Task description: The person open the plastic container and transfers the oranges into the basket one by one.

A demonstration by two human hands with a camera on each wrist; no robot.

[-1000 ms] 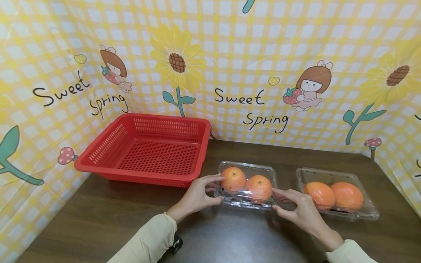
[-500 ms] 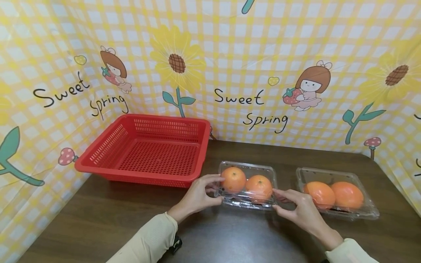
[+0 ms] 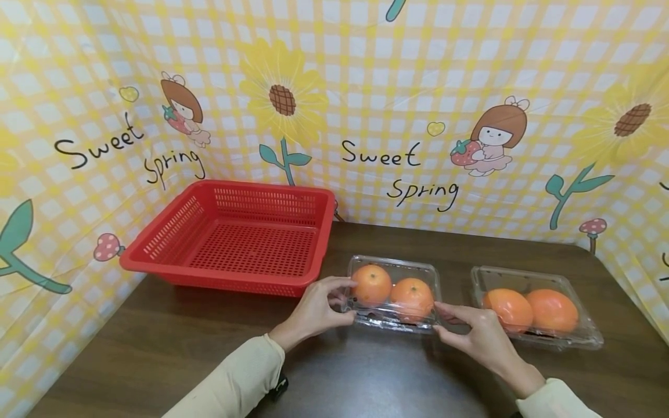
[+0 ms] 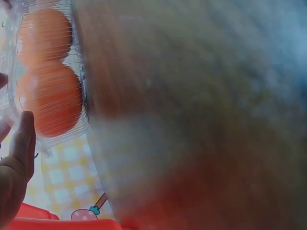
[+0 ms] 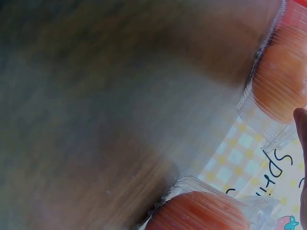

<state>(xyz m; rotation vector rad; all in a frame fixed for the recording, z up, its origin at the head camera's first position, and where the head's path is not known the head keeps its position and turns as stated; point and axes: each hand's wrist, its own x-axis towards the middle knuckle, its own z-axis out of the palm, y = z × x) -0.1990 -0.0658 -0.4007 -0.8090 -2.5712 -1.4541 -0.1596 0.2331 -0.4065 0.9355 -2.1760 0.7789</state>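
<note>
The left hand (image 3: 310,313) grips the left end of a clear plastic box (image 3: 392,326), thumb at the front and fingers at the side. The right hand (image 3: 483,339) holds the opposite end, its thumb at the lower front corner. The box, containing two oranges (image 3: 373,284) side by side, sits on a dark wooden table (image 3: 376,377). Just beyond the right hand lies a second clear box (image 3: 590,338) with two more oranges (image 3: 551,312). Near the left hand stands a red perforated basket (image 3: 245,280). Behind, a yellow-and-white checked cloth (image 3: 360,75) bears printed sunflowers and the words "Sweet Spring".
</note>
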